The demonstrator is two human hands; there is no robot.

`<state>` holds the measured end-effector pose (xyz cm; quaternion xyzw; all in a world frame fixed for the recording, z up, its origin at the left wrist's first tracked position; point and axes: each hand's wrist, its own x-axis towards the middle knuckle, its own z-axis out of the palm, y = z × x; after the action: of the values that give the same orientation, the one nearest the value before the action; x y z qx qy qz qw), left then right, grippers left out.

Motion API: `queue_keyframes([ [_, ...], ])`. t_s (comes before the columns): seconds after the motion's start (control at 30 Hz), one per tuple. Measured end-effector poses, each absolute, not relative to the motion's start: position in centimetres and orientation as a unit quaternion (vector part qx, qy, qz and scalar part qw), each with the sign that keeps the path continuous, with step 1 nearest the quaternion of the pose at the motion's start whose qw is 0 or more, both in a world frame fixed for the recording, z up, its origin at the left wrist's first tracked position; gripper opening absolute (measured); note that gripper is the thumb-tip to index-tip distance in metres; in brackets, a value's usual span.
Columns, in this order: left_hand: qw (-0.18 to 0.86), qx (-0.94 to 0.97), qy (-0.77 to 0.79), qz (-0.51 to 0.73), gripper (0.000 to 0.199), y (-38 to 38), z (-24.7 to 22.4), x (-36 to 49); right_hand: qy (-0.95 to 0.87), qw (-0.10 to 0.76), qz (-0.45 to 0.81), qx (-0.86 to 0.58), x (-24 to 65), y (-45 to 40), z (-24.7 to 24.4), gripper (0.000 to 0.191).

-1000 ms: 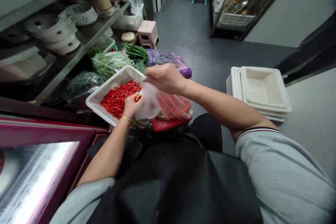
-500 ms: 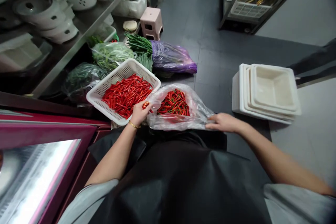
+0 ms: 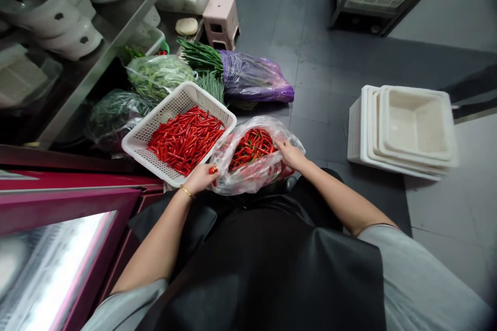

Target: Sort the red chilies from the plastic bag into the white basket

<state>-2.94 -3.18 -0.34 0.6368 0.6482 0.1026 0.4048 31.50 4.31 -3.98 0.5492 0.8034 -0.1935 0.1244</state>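
A white perforated basket [image 3: 136, 140] full of red chilies [image 3: 185, 139] stands tilted in front of me on the left. Right beside it is a clear plastic bag [image 3: 248, 180] holding more red chilies [image 3: 254, 147], some with green stems. My left hand [image 3: 202, 177] is closed on the bag's left edge near the basket corner, with something small and red at its fingers. On the bag's right side, my right hand [image 3: 289, 154] is closed on the plastic, its fingertips at the rim beside the chilies.
Bagged greens [image 3: 159, 76] and a purple bag [image 3: 256, 76] of green stalks lie beyond the basket. Stacked white tubs [image 3: 417, 124] stand at right, a pink stool [image 3: 221, 20] farther back. A metal shelf [image 3: 112, 49] with white pots runs along the left.
My right hand has moved left and forward, from the bag's stretched corner to beside the chilies. The bag is now more gathered. The view has shifted slightly.
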Motion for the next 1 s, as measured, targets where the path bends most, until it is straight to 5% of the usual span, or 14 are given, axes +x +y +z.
queue_keyframes([
  [0.1, 0.400, 0.634, 0.655, 0.100, 0.027, -3.8, -0.2, -2.5, 0.830, 0.172, -0.189, 0.496, 32.7, 4.0, -2.3, 0.069],
  [0.2, 0.282, 0.622, 0.718, 0.134, 0.024, -3.0, 0.6, -2.8, 0.836, 0.175, -0.123, 0.506, 33.0, 2.2, 1.4, 0.065],
  [0.33, 0.083, 0.633, 0.758, 0.133, 0.013, -1.7, 3.7, -2.4, 0.892, -0.026, -0.116, 0.437, 30.1, -0.3, 5.5, 0.049],
  [0.4, 0.033, 0.653, 0.741, 0.155, 0.014, -1.7, 4.8, -0.8, 0.922, -0.055, -0.150, 0.352, 28.2, -1.6, 5.0, 0.041],
  [0.57, 0.224, 0.822, 0.524, 0.016, 0.012, -3.5, 0.6, 4.5, 0.929, 0.100, -0.193, 0.301, 28.7, -6.6, -0.9, 0.030],
  [0.67, 0.301, 0.791, 0.527, -0.069, 0.010, -4.6, -3.8, 4.6, 0.900, 0.163, -0.252, 0.315, 30.8, -8.0, -2.6, 0.024],
  [0.73, 0.327, 0.754, 0.570, -0.012, 0.012, -4.7, -5.1, 3.2, 0.882, 0.141, -0.293, 0.341, 31.4, -6.9, -2.2, 0.023],
  [0.9, 0.485, 0.521, 0.630, 0.310, 0.027, -2.7, -2.0, 1.0, 0.796, -0.071, -0.323, 0.507, 28.8, -0.2, -0.2, 0.026],
  [1.0, 0.604, 0.342, 0.586, 0.418, 0.035, -1.4, 0.2, 1.8, 0.753, -0.031, -0.276, 0.596, 26.4, 3.0, -1.1, 0.028],
])
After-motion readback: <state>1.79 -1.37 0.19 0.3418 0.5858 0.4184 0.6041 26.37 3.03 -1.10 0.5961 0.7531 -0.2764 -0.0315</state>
